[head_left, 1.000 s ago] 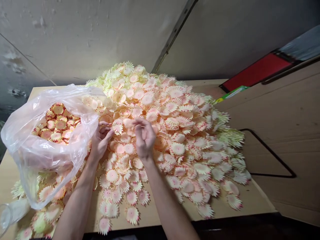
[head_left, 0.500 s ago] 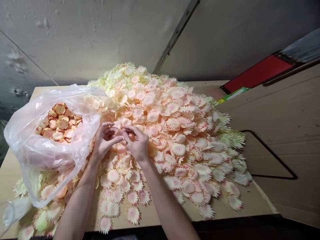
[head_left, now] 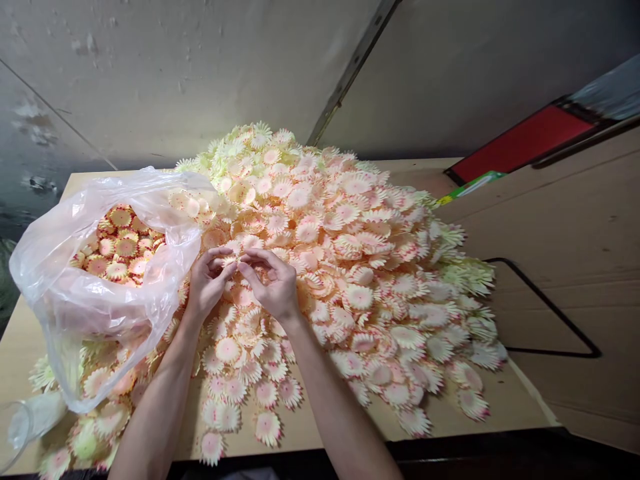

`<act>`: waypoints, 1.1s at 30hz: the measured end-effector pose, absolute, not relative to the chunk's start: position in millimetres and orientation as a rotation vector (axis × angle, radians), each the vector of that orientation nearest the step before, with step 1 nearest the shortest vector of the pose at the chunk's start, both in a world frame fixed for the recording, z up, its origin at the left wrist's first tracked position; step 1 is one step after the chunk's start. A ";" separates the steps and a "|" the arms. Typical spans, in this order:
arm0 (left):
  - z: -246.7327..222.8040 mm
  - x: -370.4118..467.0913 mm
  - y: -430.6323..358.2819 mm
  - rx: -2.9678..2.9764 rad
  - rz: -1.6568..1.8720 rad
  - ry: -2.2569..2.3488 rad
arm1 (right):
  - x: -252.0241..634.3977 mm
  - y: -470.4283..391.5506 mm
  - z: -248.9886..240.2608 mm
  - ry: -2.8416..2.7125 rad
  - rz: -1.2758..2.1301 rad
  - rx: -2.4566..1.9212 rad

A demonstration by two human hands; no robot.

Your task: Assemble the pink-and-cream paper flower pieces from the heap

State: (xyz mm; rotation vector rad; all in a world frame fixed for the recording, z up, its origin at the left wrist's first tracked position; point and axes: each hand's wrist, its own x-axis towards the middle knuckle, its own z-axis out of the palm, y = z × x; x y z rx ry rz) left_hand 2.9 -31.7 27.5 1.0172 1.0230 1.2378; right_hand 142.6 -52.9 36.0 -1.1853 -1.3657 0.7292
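Observation:
My left hand (head_left: 209, 281) and my right hand (head_left: 270, 280) meet just right of the plastic bag, thumbs and fingertips pinched close together. Between them is a small pale flower piece (head_left: 232, 261) with a fringed edge, mostly covered by my fingers. Under and around both hands spreads a large heap of flower pieces (head_left: 305, 233), cream and pink with reddish petal tips, greener at the back. A translucent plastic bag (head_left: 107, 307) lies open to the left, with smaller, darker-edged flower pieces (head_left: 125, 247) inside.
Several loose flower pieces lie along the front of the wooden table (head_left: 300, 433). A clear cup (head_left: 20, 430) lies on its side at the front left corner. On the right rises a cardboard sheet (head_left: 560, 267) with a black wire bracket (head_left: 550, 305). A grey wall (head_left: 225, 73) closes the back.
My fingertips have drawn closer together, the left thumb has pulled back slightly, and the pale fringed piece shows more clearly between them. The view has shifted very slightly.

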 end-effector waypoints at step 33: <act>18.7 -1.8 -28.6 1.167 1.329 0.962 | 145.3 -52.3 42.3 -1.502 0.658 -1.231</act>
